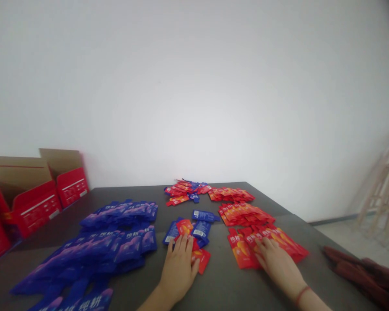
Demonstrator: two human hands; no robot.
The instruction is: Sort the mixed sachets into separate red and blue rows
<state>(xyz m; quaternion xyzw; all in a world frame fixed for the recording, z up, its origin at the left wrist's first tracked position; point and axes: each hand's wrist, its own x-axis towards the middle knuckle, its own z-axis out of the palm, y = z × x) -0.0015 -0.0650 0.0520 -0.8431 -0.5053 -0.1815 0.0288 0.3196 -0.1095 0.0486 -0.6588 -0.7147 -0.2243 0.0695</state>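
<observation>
My left hand (180, 268) lies palm down with fingers stretched over a small mixed heap, touching a red packet (184, 226) and another red packet (203, 261) by the thumb. Blue packets (201, 231) with white labels lie around its fingertips. On the right, my right hand (277, 261) rests on the nearest row of red packets (241, 250), which overlap like fanned cards. Its fingers reach onto the packets; whether they pinch one is hidden by blur and by the hand itself. A red band circles the right wrist.
Overlapping rows of blue packets (110, 250) cover the left of the dark table (220, 276). More red rows (246, 214) lie at the right, with a mixed pile (184, 190) at the back. Open red cartons (37, 207) stand left; dark red cloth (359, 272) lies right.
</observation>
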